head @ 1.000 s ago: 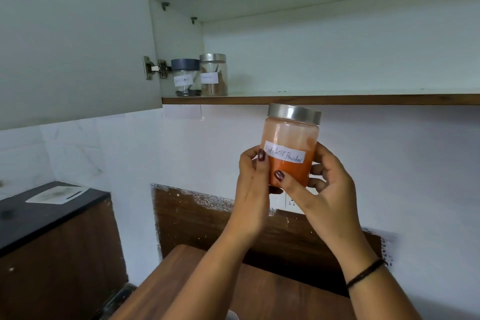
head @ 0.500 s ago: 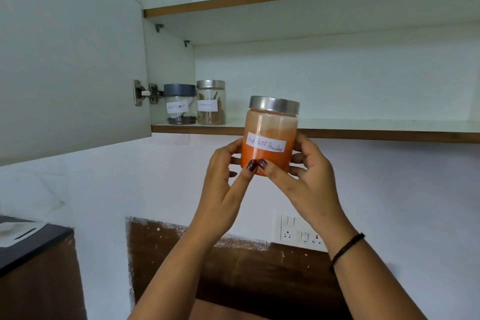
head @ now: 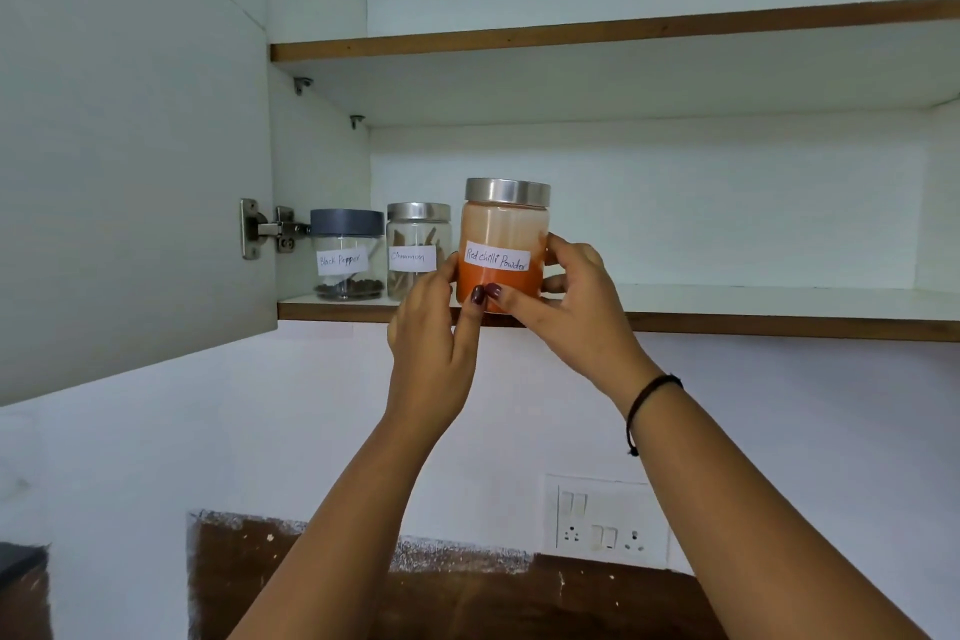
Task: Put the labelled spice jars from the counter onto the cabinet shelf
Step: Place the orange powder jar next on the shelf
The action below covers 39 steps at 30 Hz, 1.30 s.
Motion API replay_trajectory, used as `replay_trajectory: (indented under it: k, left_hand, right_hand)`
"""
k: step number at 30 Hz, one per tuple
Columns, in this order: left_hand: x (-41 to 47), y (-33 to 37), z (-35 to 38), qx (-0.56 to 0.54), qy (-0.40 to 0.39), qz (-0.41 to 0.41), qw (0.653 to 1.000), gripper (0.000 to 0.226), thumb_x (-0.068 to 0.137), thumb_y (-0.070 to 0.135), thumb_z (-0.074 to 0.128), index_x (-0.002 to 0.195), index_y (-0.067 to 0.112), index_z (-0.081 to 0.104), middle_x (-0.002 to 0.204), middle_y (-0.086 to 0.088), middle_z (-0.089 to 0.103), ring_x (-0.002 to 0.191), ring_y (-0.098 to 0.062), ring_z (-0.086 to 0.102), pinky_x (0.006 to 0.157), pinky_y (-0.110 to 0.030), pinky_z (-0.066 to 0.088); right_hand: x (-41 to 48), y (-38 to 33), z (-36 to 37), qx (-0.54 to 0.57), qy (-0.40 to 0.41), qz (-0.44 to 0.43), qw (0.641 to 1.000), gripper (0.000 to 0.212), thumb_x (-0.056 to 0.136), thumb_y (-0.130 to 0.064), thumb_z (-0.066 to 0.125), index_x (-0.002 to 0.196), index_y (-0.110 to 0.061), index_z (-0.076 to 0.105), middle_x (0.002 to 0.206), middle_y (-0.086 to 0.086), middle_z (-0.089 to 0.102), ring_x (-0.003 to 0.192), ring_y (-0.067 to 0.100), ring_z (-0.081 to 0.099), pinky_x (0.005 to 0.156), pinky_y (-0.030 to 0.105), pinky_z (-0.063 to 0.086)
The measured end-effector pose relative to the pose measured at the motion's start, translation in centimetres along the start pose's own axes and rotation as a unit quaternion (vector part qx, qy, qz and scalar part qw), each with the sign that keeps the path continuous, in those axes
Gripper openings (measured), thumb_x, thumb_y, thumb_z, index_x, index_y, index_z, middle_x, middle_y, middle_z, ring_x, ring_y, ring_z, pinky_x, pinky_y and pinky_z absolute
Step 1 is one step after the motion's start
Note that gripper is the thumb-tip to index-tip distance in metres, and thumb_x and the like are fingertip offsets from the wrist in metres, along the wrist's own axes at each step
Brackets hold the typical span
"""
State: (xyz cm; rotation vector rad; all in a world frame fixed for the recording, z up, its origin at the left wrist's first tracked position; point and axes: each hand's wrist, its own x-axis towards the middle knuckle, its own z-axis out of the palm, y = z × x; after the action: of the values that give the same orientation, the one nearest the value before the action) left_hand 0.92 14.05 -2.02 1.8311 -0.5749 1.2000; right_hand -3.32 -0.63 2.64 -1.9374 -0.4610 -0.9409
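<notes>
**Holding the red chilli jar at the shelf's front edge**

From the head view, the open cabinet fills the upper half. Its white cabinet door swings out to the left on a metal hinge. The lower shelf is white on top with a brown front lip, and the upper shelf above it has the same trim. Below runs a pale wall with a switch plate, and under that a brown panel.

The red chilli powder jar stands upright with its steel lid on and its label facing the camera. Its base overlaps the shelf's front lip (whether it touches the board cannot be told). The left hand grips its lower left side, thumb on the front. The right hand, with a dark bracelet at the wrist, wraps the right side, fingers curled behind.

At the shelf's far left, beside the hinge, stands the black pepper jar with a grey lid. The cinnamon jar is just beside it, and the held jar sits close on the cinnamon jar's right. To the right of the hands the shelf board runs on bare to the frame's edge, with tall headroom under the upper shelf.
</notes>
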Motion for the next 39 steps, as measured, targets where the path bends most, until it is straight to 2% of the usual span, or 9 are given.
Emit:
replay_trajectory:
  k: [4, 6, 12, 16, 22, 26, 30, 32, 39]
  left_hand:
    - [1.5, -0.6, 1.1, 0.017, -0.009, -0.018, 1.000, 0.055, 0.097, 0.047, 0.033, 0.145, 0.021, 0.042, 0.138, -0.002, 0.054, 0.127, -0.021, 0.049, 0.104, -0.053, 0.043]
    - [1.7, -1.3, 1.7, 0.024, -0.019, -0.023, 0.999, 0.052, 0.101, 0.044, 0.036, 0.146, 0.019, 0.041, 0.137, -0.003, 0.054, 0.128, -0.023, 0.048, 0.107, -0.055, 0.039]
    - [1.6, -2.4, 2.6, 0.052, -0.005, -0.038, 0.998, 0.049, 0.100, 0.042, 0.043, 0.142, 0.017, 0.045, 0.130, -0.004, 0.059, 0.119, -0.022, 0.056, 0.100, -0.051, 0.048]
    - [2.0, -2.2, 2.7, 0.066, -0.010, -0.043, 0.997, 0.049, 0.099, 0.037, 0.051, 0.143, 0.017, 0.044, 0.130, -0.006, 0.058, 0.117, -0.023, 0.056, 0.099, -0.051, 0.049]
    - [2.0, -2.5, 2.7, 0.086, -0.018, -0.052, 0.995, 0.043, 0.097, 0.031, 0.057, 0.138, 0.017, 0.051, 0.130, -0.005, 0.059, 0.116, -0.022, 0.058, 0.099, -0.050, 0.050]
    - [2.1, -2.4, 2.6, 0.121, -0.028, -0.041, 0.991, 0.040, 0.099, 0.030, 0.053, 0.137, 0.017, 0.053, 0.130, -0.004, 0.060, 0.117, -0.021, 0.056, 0.102, -0.049, 0.048]
    - [2.3, -2.5, 2.3, 0.165, -0.051, -0.021, 0.985, 0.043, 0.102, 0.028, 0.046, 0.141, 0.013, 0.050, 0.130, -0.006, 0.060, 0.117, -0.022, 0.056, 0.103, -0.047, 0.047]
    - [2.3, -2.5, 2.1, 0.173, -0.058, -0.015, 0.983, 0.043, 0.102, 0.025, 0.044, 0.142, 0.010, 0.050, 0.129, -0.009, 0.061, 0.117, -0.024, 0.055, 0.102, -0.044, 0.047]
    - [2.2, -2.3, 1.8, 0.176, -0.059, -0.005, 0.983, 0.041, 0.102, 0.019, 0.042, 0.140, 0.009, 0.053, 0.127, -0.010, 0.063, 0.115, -0.024, 0.057, 0.101, -0.042, 0.048]
  right_hand:
    - [2.4, 1.1, 0.6, -0.037, -0.025, 0.015, 0.999, 0.065, 0.081, -0.044, 0.074, 0.136, -0.024, 0.045, 0.125, -0.004, 0.043, 0.104, 0.012, 0.054, 0.074, 0.012, 0.046]
    - [3.2, 1.8, 0.9, -0.052, -0.038, 0.020, 0.998, 0.065, 0.081, -0.044, 0.075, 0.136, -0.024, 0.045, 0.126, -0.002, 0.044, 0.105, 0.016, 0.058, 0.079, 0.018, 0.049]
    - [4.3, 3.0, 1.3, -0.089, -0.064, 0.027, 0.994, 0.073, 0.080, -0.045, 0.076, 0.141, -0.026, 0.040, 0.136, 0.001, 0.051, 0.111, 0.017, 0.057, 0.091, 0.030, 0.051]
    - [4.4, 3.1, 1.3, -0.149, -0.055, 0.032, 0.987, 0.072, 0.081, -0.052, 0.071, 0.142, -0.029, 0.039, 0.134, -0.002, 0.057, 0.107, 0.017, 0.062, 0.090, 0.036, 0.054]
    - [4.6, 3.0, 1.8, -0.225, -0.038, 0.043, 0.973, 0.075, 0.083, -0.056, 0.067, 0.142, -0.024, 0.035, 0.133, -0.002, 0.059, 0.112, 0.020, 0.062, 0.079, 0.029, 0.046]
    - [4.5, 2.8, 2.0, -0.218, -0.021, 0.069, 0.973, 0.068, 0.081, -0.054, 0.070, 0.131, -0.019, 0.038, 0.127, -0.001, 0.063, 0.105, 0.020, 0.063, 0.073, 0.027, 0.045]
    - [4.4, 2.6, 2.1, -0.237, -0.016, 0.064, 0.969, 0.057, 0.081, -0.056, 0.069, 0.113, -0.017, 0.042, 0.115, -0.001, 0.064, 0.087, 0.016, 0.058, 0.057, 0.022, 0.038]
    - [4.5, 2.6, 2.2, -0.252, -0.012, 0.062, 0.966, 0.054, 0.080, -0.058, 0.068, 0.105, -0.019, 0.041, 0.109, -0.002, 0.064, 0.082, 0.016, 0.057, 0.054, 0.020, 0.036]
    - [4.9, 2.4, 2.5, -0.276, -0.020, 0.079, 0.958, 0.046, 0.081, -0.061, 0.065, 0.093, -0.021, 0.046, 0.089, -0.003, 0.060, 0.077, 0.016, 0.055, 0.061, 0.025, 0.042]
